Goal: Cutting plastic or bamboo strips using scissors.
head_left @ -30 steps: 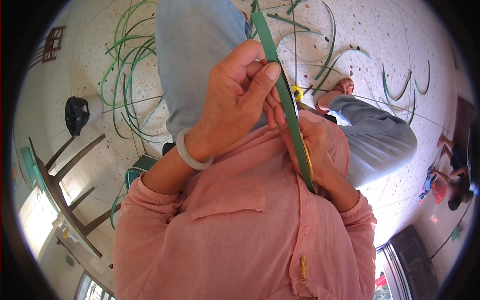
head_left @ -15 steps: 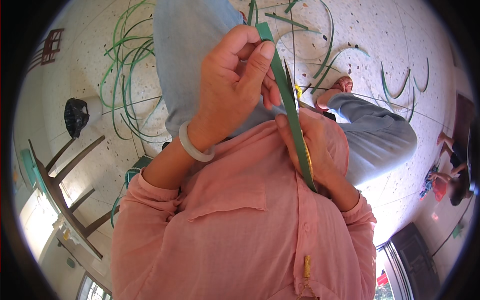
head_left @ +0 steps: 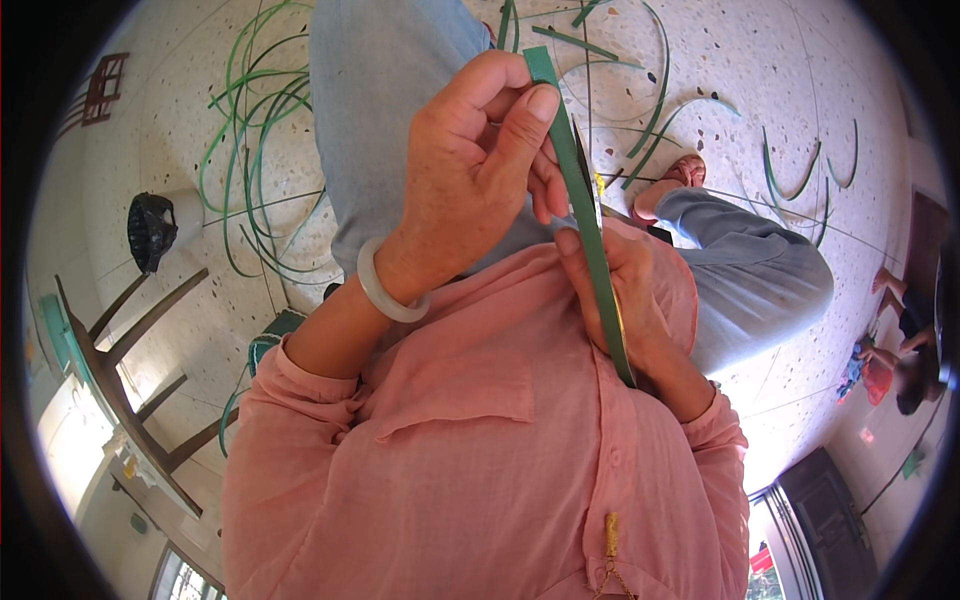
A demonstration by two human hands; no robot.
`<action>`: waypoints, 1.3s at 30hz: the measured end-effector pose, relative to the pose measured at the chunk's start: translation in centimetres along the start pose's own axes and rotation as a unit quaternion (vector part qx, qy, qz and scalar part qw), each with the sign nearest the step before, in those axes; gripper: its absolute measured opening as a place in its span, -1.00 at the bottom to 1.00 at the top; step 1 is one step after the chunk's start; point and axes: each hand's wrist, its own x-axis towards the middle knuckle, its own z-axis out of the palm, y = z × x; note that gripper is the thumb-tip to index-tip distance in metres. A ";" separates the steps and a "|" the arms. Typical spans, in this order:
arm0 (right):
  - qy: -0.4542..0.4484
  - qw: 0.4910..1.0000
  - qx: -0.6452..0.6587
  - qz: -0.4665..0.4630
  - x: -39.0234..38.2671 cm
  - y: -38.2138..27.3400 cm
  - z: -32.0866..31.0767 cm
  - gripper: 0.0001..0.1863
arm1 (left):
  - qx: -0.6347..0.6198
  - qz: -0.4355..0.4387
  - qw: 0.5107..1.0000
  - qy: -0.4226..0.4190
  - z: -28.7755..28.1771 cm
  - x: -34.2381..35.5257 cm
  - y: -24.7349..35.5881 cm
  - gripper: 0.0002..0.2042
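My left hand (head_left: 475,170), with a pale bangle (head_left: 388,290) on its wrist, pinches a flat green strip (head_left: 586,220) near its upper end between thumb and fingers. The strip runs down toward my shirt front. Behind its right edge shows the dark, pointed blade (head_left: 580,148) of a tool, mostly hidden, so its exact kind cannot be made out. My right hand (head_left: 630,285) is closed around that tool lower down, its thumb beside the strip. A thin yellow edge shows along the strip by the palm.
Loose green strips (head_left: 262,150) lie coiled on the speckled floor at left, and cut lengths (head_left: 575,42) lie ahead. At left stand a dark-legged chair (head_left: 130,345) and a bin with a black bag (head_left: 152,232). Another person (head_left: 905,345) is at the far right.
My left hand and the strip's upper end have shifted slightly right. Less of the pointed blade shows beside the strip now. My right hand has hardly moved.
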 end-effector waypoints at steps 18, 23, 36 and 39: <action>-0.046 0.996 -0.075 -0.030 0.0 -1.6 -1.6 -0.78 | -0.019 -0.032 0.999 -0.018 0.5 -0.5 0.1 -0.84; -0.039 0.995 -0.083 -0.047 0.0 -2.3 -1.3 -0.79 | -0.014 -0.029 0.999 -0.014 0.7 -0.8 0.2 -0.84; 0.005 1.000 -0.009 -0.003 -0.3 -0.1 0.0 -0.77 | -0.019 -0.030 0.999 -0.018 0.6 -0.8 0.4 -0.88; 0.014 0.999 -0.009 -0.029 -0.2 0.4 0.0 -0.79 | -0.023 -0.033 0.999 -0.020 0.6 -0.8 0.3 -0.88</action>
